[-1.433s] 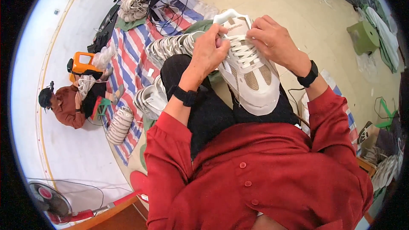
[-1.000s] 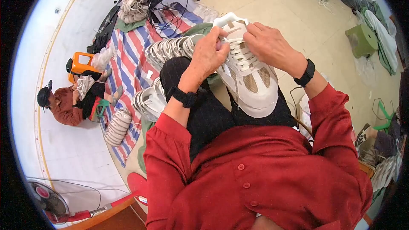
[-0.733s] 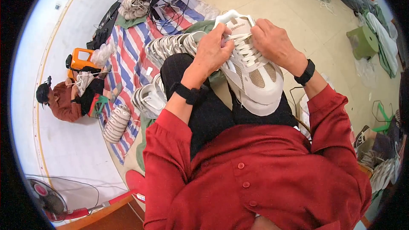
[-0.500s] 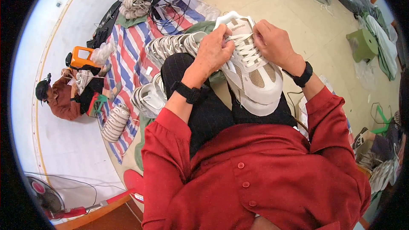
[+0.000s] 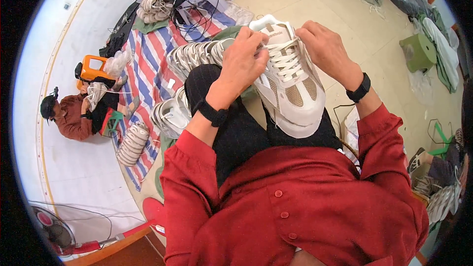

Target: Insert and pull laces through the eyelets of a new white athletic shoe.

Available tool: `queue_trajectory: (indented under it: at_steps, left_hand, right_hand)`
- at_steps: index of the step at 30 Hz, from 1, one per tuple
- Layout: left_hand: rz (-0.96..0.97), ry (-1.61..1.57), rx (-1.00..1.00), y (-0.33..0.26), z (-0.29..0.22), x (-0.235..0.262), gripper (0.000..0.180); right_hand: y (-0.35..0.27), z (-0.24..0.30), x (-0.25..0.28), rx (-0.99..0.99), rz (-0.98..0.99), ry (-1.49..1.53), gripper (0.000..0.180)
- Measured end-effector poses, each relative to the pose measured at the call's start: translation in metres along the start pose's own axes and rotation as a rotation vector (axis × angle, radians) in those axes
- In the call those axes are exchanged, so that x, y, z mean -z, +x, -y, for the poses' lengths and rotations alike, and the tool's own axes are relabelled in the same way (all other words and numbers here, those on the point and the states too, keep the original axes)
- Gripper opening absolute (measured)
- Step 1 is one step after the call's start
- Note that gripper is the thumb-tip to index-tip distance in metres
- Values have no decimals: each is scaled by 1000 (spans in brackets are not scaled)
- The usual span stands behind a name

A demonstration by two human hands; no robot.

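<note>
- the white-and-beige sneaker [image 5: 298, 113] with mesh panels rests on the black cloth trousers [image 5: 241, 133] over the person's thighs, its toe toward the body.
- the flat white lace [image 5: 287, 66] criss-crosses up the front of the sneaker toward its tongue.
- the bare left hand [image 5: 244, 56], at the sneaker's upper left edge, has its fingers pinched together on the lace.
- the bare right hand [image 5: 327, 49], at the sneaker's upper right edge, has its fingers gathered tight on the lace too; the exact grip is partly hidden.
- left of the sneaker stands a row of white-and-beige shoes [image 5: 194, 55].
- farther left of the sneaker, a red, white and blue striped sheet [image 5: 153, 51] covers floor, with a co-worker in a brown top [image 5: 75, 119] beside it.
- well right of the sneaker stands an olive-green plastic stool [image 5: 419, 53].
</note>
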State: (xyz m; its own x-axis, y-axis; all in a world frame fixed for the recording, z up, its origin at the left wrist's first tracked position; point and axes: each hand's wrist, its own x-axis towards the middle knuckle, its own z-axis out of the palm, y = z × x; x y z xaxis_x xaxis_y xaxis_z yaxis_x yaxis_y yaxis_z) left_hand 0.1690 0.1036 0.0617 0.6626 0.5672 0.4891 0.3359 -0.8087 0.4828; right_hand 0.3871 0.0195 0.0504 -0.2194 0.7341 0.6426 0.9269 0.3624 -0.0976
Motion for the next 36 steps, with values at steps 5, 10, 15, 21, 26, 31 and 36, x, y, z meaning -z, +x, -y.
queue_trajectory:
  at_steps: [5, 10, 15, 21, 26, 31, 36]
  left_hand:
    - [94, 50, 33, 6, -8, 0, 13]
    - [58, 68, -7, 7, -6, -6, 10]
    - [184, -37, 148, 9, -8, 4, 10]
    - [189, -86, 218, -4, 3, 9, 9]
    - [200, -145, 270, -10, 15, 19, 8]
    - [284, -330, 367, -31, 41, 57, 10]
    - [302, -390, 628, -58, 40, 107, 11]
  right_hand:
    - [9, -6, -15, -36, -59, -52, 16]
    - [1, -7, -33, -167, -115, 18, 11]
    - [-14, -14, -44, -270, -64, 78, 8]
    - [-23, -14, -49, -345, 32, 123, 7]
    - [-23, -14, -46, -372, -5, 139, 6]
    - [-28, -16, -40, -397, 19, 79, 5]
    - [-60, -47, -30, -434, 28, -66, 9]
